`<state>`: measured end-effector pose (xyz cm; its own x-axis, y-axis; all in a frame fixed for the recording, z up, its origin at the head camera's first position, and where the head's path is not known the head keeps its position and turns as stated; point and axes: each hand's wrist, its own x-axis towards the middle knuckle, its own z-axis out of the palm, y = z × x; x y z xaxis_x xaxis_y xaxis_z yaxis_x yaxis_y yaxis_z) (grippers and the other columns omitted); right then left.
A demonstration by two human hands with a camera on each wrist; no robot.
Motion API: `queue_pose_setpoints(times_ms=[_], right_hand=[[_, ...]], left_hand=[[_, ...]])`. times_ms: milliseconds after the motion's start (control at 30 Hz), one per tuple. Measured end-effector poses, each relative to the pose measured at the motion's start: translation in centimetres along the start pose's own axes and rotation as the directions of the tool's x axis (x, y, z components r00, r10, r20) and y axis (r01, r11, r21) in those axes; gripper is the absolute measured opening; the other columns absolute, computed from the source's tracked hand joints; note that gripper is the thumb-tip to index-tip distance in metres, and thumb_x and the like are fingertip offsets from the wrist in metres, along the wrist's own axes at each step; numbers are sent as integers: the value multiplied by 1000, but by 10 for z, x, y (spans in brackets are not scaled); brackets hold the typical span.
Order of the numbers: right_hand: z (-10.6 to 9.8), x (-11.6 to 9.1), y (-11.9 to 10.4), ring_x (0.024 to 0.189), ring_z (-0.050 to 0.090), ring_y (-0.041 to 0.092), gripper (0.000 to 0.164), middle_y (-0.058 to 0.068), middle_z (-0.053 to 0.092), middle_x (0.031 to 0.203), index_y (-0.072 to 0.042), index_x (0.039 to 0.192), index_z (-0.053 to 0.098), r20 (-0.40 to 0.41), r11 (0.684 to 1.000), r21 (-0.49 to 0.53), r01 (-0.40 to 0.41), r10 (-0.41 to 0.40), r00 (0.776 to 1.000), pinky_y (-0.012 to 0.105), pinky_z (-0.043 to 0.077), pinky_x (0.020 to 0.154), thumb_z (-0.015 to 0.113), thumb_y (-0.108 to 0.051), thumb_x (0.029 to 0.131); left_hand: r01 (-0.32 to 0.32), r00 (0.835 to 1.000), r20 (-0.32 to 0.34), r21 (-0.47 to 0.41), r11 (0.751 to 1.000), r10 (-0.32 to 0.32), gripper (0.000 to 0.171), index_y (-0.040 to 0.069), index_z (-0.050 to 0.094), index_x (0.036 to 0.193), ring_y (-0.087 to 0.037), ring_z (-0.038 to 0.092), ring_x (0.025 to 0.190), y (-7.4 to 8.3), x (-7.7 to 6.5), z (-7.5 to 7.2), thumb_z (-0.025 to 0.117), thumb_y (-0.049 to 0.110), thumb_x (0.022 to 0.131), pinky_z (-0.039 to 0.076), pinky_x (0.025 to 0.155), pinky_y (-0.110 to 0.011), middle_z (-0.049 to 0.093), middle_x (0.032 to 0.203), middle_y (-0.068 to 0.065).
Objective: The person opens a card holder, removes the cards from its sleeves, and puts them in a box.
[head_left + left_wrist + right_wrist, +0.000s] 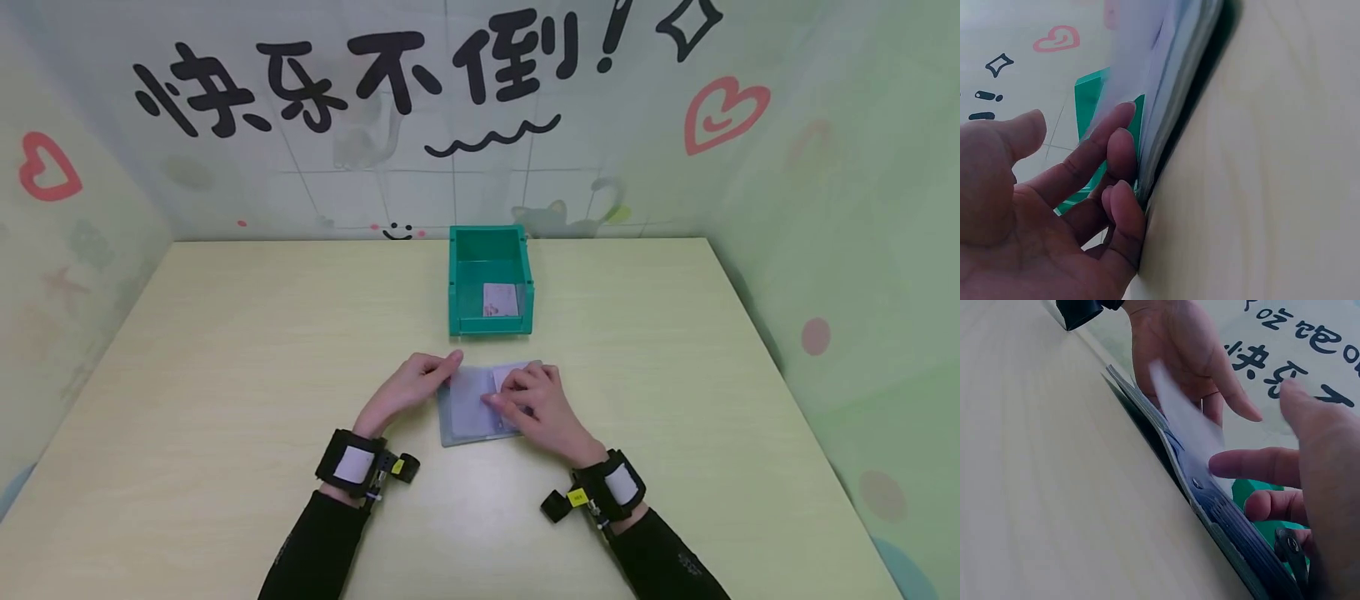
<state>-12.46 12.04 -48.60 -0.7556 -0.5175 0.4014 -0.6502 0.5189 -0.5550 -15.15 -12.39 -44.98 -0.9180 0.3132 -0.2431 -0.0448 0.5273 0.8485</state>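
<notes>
A small album of translucent, pale bluish sleeve pages point(468, 410) lies spread on the table, with metal fittings along its spine in the right wrist view. My left hand point(412, 385) is at its left edge; in the left wrist view its loosely bent fingers touch the page edges, the thumb apart. Above the right half is my right hand point(546, 410), thumb and fingers apart in the right wrist view, nothing pinched between them. One loose leaf point(1185, 415) stands raised and blurred between the hands.
A green plastic bin point(491, 327) stands behind the album, with a pinkish card point(500, 300) inside near its front. The pale wooden table point(262, 333) meets printed walls at the back and both sides. Each wrist wears a strapped camera.
</notes>
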Motion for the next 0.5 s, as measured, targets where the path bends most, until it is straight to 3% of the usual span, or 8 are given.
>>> queue_pose_setpoints(times_ms=[100, 200, 367, 500], right_hand=[[0, 1, -3, 93, 44, 16, 18, -4, 57, 85, -21, 98, 83, 48, 997, -78, -16, 20, 999, 44, 26, 91, 70, -32, 92], [1, 1, -4, 94, 43, 16, 20, -5, 54, 86, -24, 107, 81, 69, 995, -102, -12, 19, 997, 44, 26, 91, 74, -30, 90], [-3, -2, 4, 101, 45, 18, 24, -2, 57, 96, -19, 113, 79, 29, 999, -1, -50, 50, 998, 41, 27, 91, 74, -23, 90], [-13, -5, 16, 99, 46, 18, 35, 2, 59, 102, -13, 121, 74, -10, 987, 51, -151, 152, 988, 38, 29, 88, 77, -20, 87]], left_hand=[[-5, 1000, -14, 34, 999, 6, 39, 4, 74, 90, -15, 48, 73, 1, -1, 0, 58, 38, 101, 35, 65, -26, 55, 76, -2], [-29, 998, -46, 73, 997, 32, 24, 4, 78, 95, -13, 51, 73, 2, -2, -1, 69, 26, 95, 39, 65, -24, 66, 81, -4], [-11, 993, -116, 95, 995, 23, 14, 4, 78, 95, -14, 54, 73, 2, -5, -3, 74, 17, 91, 42, 65, -23, 73, 85, -9], [44, 986, -165, 77, 996, -31, 14, 2, 76, 97, -15, 56, 73, 1, -6, -4, 75, 15, 90, 42, 65, -23, 71, 84, -10]])
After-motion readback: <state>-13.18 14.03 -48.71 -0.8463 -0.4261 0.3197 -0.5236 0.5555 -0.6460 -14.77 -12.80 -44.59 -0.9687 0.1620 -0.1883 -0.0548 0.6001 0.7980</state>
